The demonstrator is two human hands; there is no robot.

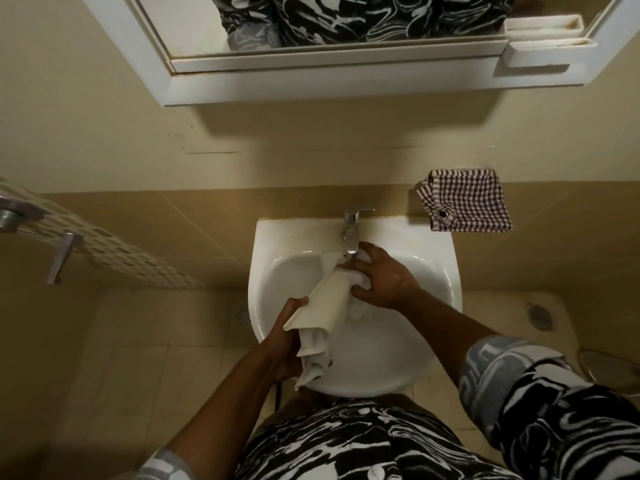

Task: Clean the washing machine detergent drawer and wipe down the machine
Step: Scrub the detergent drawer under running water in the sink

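Over sink (446,258): left hand (284,344) grips detergent drawer (330,299) (near end); right hand (388,282) clutches cloth (358,308) under tap (351,233).

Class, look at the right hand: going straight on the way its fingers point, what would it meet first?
The detergent drawer: the right hand points left at its upper end below the tap, probably touching it; depth is unclear.

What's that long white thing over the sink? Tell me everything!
It's the detergent drawer: long, cream-white, plastic-looking, tilted above the sink, far end under the tap. The left hand grips its near end, where white cloth hangs out; the right hand grips cloth at its far end.
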